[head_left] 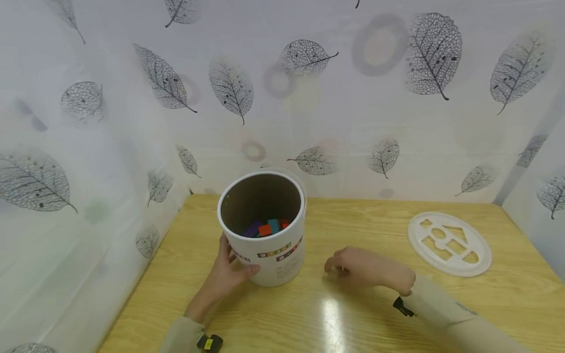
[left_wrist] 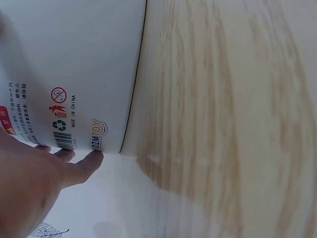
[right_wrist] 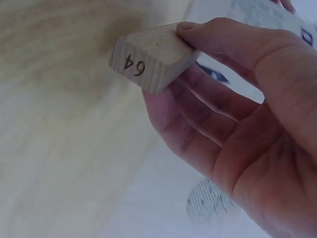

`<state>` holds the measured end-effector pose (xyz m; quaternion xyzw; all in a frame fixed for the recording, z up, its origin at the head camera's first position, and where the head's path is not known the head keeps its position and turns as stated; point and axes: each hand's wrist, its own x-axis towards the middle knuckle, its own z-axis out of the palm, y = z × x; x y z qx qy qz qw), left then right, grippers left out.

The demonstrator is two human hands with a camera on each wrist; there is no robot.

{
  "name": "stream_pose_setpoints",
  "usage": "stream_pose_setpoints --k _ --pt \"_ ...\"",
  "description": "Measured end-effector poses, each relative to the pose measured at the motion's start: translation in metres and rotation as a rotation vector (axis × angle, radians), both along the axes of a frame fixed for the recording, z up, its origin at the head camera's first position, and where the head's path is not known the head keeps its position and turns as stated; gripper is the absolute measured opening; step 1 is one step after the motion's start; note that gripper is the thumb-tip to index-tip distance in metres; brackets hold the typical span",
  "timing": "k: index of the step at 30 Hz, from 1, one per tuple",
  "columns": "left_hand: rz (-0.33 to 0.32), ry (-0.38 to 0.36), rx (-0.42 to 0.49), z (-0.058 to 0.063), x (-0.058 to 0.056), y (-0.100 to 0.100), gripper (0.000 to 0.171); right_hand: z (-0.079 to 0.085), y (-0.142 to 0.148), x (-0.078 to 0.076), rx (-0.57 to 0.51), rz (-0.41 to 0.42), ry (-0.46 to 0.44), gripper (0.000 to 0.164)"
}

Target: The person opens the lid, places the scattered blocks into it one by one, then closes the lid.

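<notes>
A white cylindrical bucket with printed labels stands upright on the table, its mouth uncovered. Several coloured blocks in red, blue and purple lie at its bottom. My left hand holds the bucket's left side, the thumb across the front and the fingers round the side. In the left wrist view, fingertips press the wall close to its base. To the right of the bucket, low over the table, my right hand pinches a small pale wooden block with dark digits on one end, between thumb and fingers.
A white round lid with shaped cut-outs lies flat on the right side of the wood-grain table. Leaf-patterned sheeting rises behind the table and along both sides.
</notes>
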<state>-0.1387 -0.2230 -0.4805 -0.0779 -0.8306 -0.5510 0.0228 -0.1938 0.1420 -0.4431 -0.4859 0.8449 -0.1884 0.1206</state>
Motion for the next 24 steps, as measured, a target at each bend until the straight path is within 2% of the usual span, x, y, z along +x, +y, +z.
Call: stream_pose_setpoints --k 5,14,19,21,24 --pt "0.001 0.009 0.009 0.001 0.001 0.000 0.122 0.014 0.012 -0.013 -0.099 -0.006 0.016 0.021" --pt "-0.005 0.010 0.004 0.000 0.000 -0.001 0.121 0.063 0.032 -0.028 -0.177 -0.112 0.055 0.024" --pt "-0.004 -0.001 0.003 0.000 0.000 -0.001 0.121 0.084 0.042 -0.032 -0.305 -0.144 0.169 0.030" --pt "-0.004 -0.006 0.003 0.000 0.001 -0.001 0.121 0.089 0.045 -0.034 -0.346 -0.143 0.242 0.033" --pt "-0.007 -0.006 0.003 0.000 0.001 0.000 0.121 0.093 0.050 -0.036 -0.370 -0.142 0.305 0.036"
